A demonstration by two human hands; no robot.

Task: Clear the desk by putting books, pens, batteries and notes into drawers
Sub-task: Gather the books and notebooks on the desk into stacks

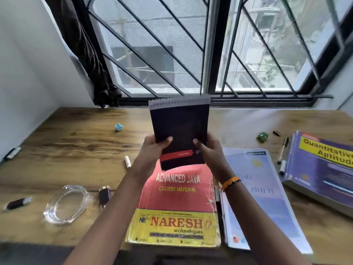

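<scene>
A black spiral-bound notebook (179,131) with a red band near its lower end is held up above the desk (76,146), at the centre of the view, its wire binding at twelve o'clock. The left hand (152,150) grips its lower left edge and the right hand (208,148) its lower right edge; on each, the thumb presses the cover and the fingers are curled shut behind it.

Straight below, at six o'clock, a red and yellow book (175,209) titled "Advanced Java" lies flat on the desk. Just beside it at four o'clock lies a pale blue notebook (263,194), and at three o'clock, farther out, a thick purple book (322,169) marked "Quantitative Aptitude". A pen (282,152) lies between those two, touching the purple book's edge. A green paper ball (262,136) sits at two o'clock.

At nine o'clock a small white battery (127,162) lies near the left wrist. A blue crumpled note (118,127) rests at ten o'clock. At eight o'clock stand a clear glass dish (66,203) and, just beside it, a dark small object (104,195), too blurred to identify.
</scene>
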